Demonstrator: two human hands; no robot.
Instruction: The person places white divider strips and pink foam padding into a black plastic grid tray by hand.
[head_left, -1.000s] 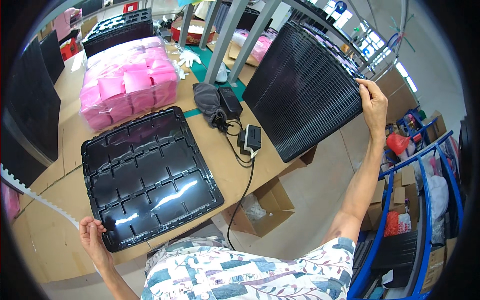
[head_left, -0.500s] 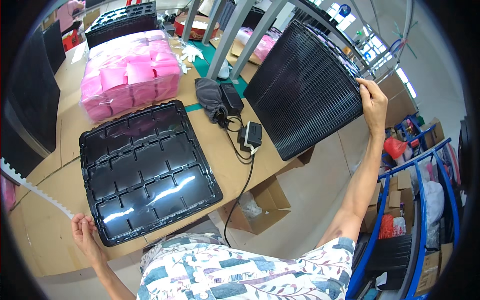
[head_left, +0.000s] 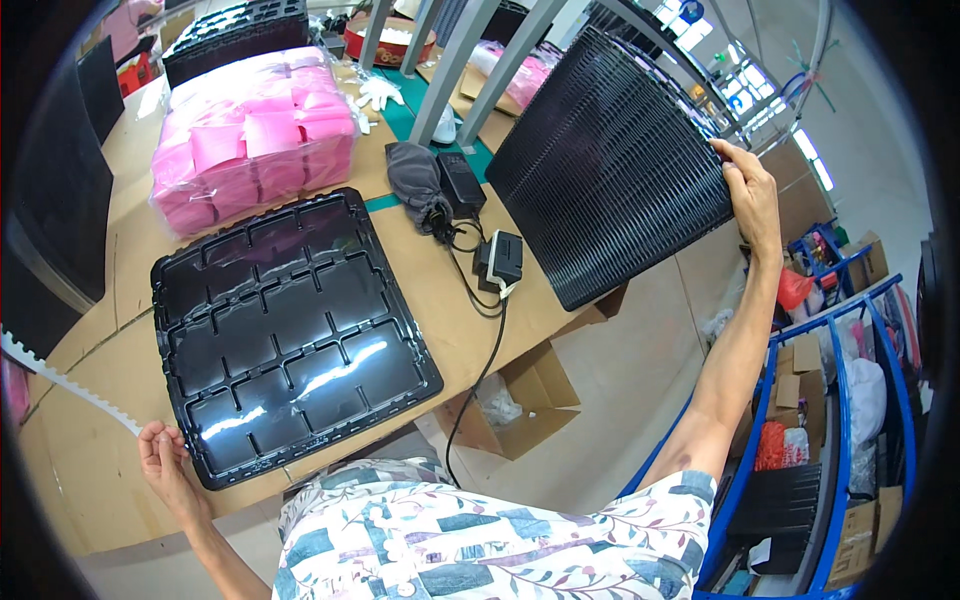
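On cardboard [head_left: 90, 470], a squarish tray [head_left: 268, 335] slants away leftward; left hand [head_left: 167, 465] bunched, right hand [head_left: 752, 200] clamped on tray stack [head_left: 615, 185].

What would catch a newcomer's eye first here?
Probably the bright pink wrapped bundle at upper left. Below it lies a glossy black tray, the left hand at its lower left corner. At upper right is a stack of black trays, the right hand on its edge.
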